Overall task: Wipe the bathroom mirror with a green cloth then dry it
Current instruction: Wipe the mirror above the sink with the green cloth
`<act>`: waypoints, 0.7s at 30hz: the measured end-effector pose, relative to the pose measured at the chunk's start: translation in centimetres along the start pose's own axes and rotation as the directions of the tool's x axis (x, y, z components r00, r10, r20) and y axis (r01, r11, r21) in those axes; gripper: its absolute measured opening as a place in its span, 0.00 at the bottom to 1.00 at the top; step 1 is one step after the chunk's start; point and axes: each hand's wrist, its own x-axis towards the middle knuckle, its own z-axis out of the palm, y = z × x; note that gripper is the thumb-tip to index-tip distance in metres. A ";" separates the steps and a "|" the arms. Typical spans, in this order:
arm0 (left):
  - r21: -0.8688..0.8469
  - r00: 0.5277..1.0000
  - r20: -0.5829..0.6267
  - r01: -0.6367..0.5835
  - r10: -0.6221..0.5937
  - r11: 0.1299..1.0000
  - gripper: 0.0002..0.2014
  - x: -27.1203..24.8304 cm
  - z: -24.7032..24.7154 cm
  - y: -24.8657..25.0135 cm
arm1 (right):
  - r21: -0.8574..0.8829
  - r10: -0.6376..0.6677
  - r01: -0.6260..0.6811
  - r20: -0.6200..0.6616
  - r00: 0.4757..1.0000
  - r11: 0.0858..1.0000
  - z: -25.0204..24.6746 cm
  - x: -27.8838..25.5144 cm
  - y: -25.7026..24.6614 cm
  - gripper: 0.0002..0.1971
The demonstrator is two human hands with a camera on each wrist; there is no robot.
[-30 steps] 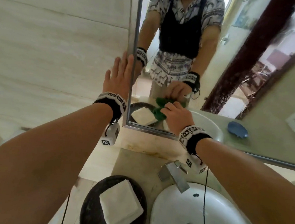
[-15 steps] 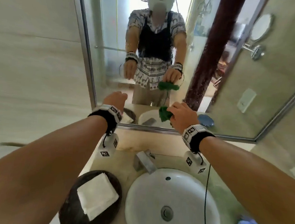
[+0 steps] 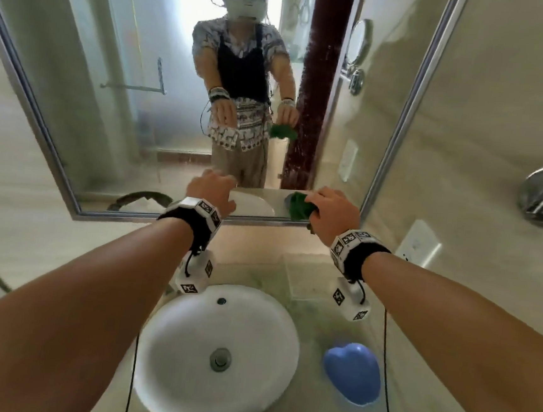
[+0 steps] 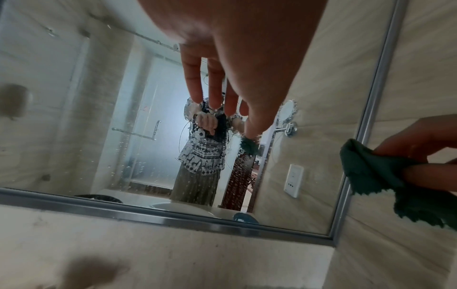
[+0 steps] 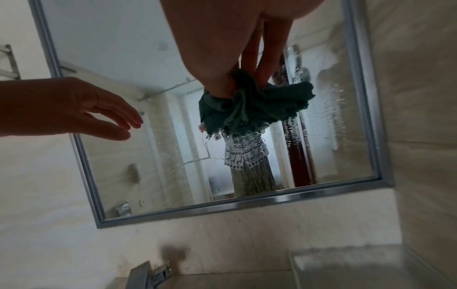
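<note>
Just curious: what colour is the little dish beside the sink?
The dish is plain light blue, clearest in the head view, right of the sink.

Silver-framed bathroom mirror (image 3: 134,102), glass speckled with water droplets, hung above the basin. Bunched dark green cloth (image 5: 249,105), edges frayed, held up before its lower right corner.

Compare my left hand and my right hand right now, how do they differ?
The right hand grips a bunched green cloth; the left hand holds nothing. The right hand's fingers are curled round the cloth, while the left hand's fingers hang loosely extended. Both are raised in front of the droplet-speckled mirror, above the sink, each wearing a marker wristband.
</note>
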 end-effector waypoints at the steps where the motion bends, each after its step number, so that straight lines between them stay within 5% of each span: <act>1: 0.008 1.000 -0.013 -0.003 0.003 1.000 0.20 0.2 -0.1 1.0 | 0.016 0.013 -0.013 -0.007 1.000 1.000 -0.3 -0.2 1.1 0.18; 13: -0.017 0.992 -0.106 -0.074 0.071 0.997 0.31 6.4 5.4 9.3 | 0.132 0.248 -0.234 -0.095 0.964 0.963 1.3 0.1 12.0 0.17; 21: 0.017 0.986 -0.145 -0.084 0.086 0.996 0.43 13.5 9.9 11.3 | 0.138 0.295 -0.282 -0.082 0.952 0.949 4.2 6.5 17.5 0.18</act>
